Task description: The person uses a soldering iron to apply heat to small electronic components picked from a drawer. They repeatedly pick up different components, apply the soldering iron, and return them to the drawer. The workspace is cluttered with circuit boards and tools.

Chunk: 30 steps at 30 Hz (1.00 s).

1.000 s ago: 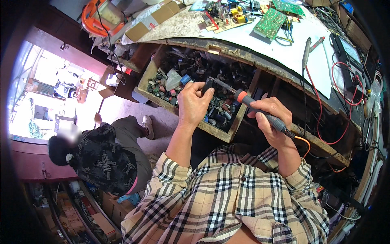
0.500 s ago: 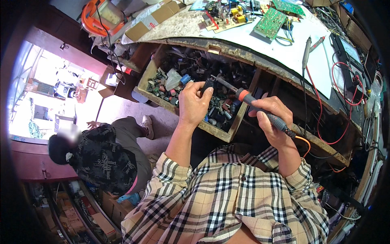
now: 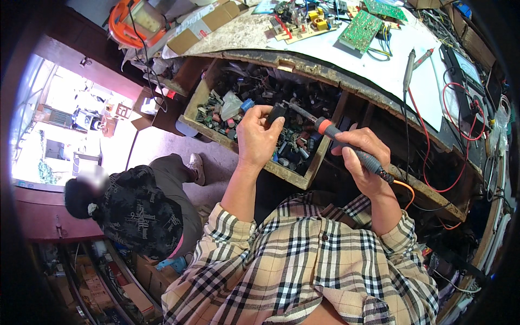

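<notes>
My left hand [image 3: 257, 135] pinches a small black cylindrical component [image 3: 277, 113], likely a capacitor, between thumb and fingers. My right hand [image 3: 364, 157] is wrapped round the dark handle of a soldering iron [image 3: 349, 142] with an orange-red collar and an orange cable. Its metal tip reaches left to the upper end of the component; whether they touch is too small to tell. Both hands are over an open wooden drawer [image 3: 216, 137] filled with loose electronic parts. A blue cylindrical part [image 3: 247, 105] and a clear plastic bag [image 3: 231, 106] lie just beyond my left hand.
On the bench above the drawer lie green circuit boards [image 3: 359, 31] and a board with yellow parts [image 3: 303, 26]. Test probes [image 3: 409, 69] with red and black leads run to a meter [image 3: 467, 73] at right. Another person [image 3: 143, 208] bends down at left.
The black component in my left hand has tilted slightly. The soldering iron and both arms stay almost where they were.
</notes>
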Tool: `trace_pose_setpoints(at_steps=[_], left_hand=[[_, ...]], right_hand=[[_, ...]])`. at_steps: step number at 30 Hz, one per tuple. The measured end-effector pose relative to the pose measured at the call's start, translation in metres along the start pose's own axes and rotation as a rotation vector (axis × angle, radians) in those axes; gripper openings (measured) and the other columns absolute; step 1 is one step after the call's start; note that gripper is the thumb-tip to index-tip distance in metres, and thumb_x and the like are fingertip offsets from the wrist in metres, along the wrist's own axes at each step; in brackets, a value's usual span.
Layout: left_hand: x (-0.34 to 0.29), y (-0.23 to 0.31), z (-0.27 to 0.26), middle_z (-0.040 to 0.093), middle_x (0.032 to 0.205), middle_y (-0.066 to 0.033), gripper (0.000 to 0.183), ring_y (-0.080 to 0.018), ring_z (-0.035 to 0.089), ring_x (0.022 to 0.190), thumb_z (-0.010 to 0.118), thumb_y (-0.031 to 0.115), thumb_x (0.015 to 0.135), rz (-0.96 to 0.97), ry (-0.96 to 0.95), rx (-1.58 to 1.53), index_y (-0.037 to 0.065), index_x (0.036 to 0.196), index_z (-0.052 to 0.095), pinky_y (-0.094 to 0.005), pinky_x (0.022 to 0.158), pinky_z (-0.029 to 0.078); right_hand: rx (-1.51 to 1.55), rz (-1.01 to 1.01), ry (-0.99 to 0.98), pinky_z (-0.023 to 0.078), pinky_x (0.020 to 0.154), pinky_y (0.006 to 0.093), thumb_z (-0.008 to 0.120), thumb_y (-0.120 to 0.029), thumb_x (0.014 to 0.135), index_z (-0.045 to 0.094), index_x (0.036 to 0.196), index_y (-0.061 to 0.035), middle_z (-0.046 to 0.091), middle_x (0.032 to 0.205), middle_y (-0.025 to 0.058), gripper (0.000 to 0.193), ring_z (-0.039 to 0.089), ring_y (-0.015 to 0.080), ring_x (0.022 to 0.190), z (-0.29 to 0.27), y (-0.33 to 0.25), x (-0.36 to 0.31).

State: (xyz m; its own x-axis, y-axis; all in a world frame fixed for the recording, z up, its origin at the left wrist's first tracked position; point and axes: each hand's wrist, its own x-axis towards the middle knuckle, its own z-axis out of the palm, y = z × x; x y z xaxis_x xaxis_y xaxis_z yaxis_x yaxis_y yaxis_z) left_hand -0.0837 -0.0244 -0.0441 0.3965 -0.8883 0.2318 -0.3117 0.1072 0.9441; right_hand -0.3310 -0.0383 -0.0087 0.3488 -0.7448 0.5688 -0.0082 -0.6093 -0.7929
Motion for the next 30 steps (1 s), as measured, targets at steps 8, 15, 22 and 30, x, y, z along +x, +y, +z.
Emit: trace_pose_setpoints(at_steps=[8,15,22,30], left_hand=[[0.0000,0.0053,0.0000,0.064,0.070,-0.0048,0.027,-0.0087,0.062,0.061,0.076,0.000,0.078,-0.015,0.028,0.084,-0.001,0.096,0.056,-0.0242,0.057,0.048],[0.0009,0.0043,0.0000,0.063,0.068,-0.0060,0.031,-0.0106,0.062,0.059,0.079,0.001,0.075,-0.030,0.032,0.151,0.001,0.093,0.053,-0.0264,0.057,0.048],[0.0007,0.0063,0.0002,0.063,0.068,-0.0065,0.033,-0.0117,0.062,0.058,0.080,0.003,0.074,-0.039,0.031,0.204,0.002,0.093,0.053,-0.0272,0.057,0.049],[0.0005,0.0067,0.0000,0.064,0.068,-0.0069,0.032,-0.0118,0.062,0.059,0.080,0.003,0.076,-0.021,0.030,0.196,0.001,0.093,0.053,-0.0275,0.058,0.049]], right_hand=[[0.008,-0.017,-0.029,0.054,0.069,0.0302,0.067,-0.002,0.083,0.072,0.105,-0.0024,0.070,0.089,0.0113,0.022,0.069,0.0179,0.077,-0.0012,0.0007,0.0003],[0.031,0.024,-0.031,0.053,0.070,0.0308,0.066,-0.003,0.083,0.072,0.105,-0.0027,0.070,0.087,0.0108,0.023,0.068,0.0183,0.077,-0.0001,-0.0002,-0.0014],[0.013,0.001,-0.013,0.053,0.071,0.0311,0.066,-0.003,0.083,0.072,0.105,-0.0029,0.070,0.089,0.0114,0.022,0.069,0.0186,0.077,-0.0005,-0.0016,0.0000],[0.005,0.004,-0.005,0.054,0.071,0.0308,0.066,-0.003,0.084,0.072,0.105,-0.0025,0.070,0.090,0.0113,0.022,0.069,0.0188,0.077,-0.0002,-0.0007,0.0003]])
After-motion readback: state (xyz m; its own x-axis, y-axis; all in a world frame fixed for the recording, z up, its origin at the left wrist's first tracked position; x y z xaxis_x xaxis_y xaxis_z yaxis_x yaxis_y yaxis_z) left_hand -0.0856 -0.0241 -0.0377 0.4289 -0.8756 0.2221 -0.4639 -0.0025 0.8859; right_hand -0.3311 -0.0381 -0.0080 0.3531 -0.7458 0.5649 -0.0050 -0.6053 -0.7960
